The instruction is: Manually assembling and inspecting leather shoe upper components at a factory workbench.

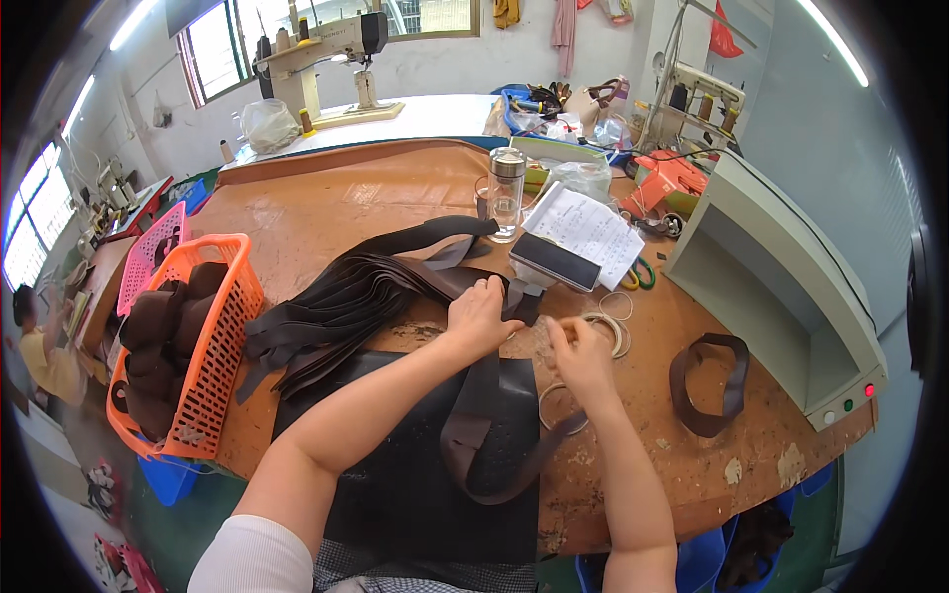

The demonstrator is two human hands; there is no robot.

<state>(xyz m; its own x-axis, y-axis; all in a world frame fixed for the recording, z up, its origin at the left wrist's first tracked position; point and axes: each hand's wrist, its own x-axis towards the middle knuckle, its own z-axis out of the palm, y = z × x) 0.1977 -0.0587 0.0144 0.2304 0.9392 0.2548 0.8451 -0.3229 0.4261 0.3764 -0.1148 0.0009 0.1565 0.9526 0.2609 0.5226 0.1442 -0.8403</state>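
My left hand (481, 316) is closed over a dark brown strap (479, 390) near the middle of the table, its thumb pointing right. From there the strap hangs in a loose loop over a black mat (395, 445) and curves up toward my right forearm. Just to the right, my right hand (583, 361) is pinched, fingertips together beside a small pale, translucent patch; what they hold is too blurred to name. A thick bundle of dark straps (366, 292) fans out left of my left hand. A closed strap ring (710, 385) stands on the table at the right.
An orange basket (213, 366) of rolled brown straps stands left. Beyond my hands are a phone (556, 261), written paper (583, 232), a glass bottle (506, 193) and scissors (643, 274). Pale rings (618, 336) lie by my right hand; a grey machine (781, 287) borders the right.
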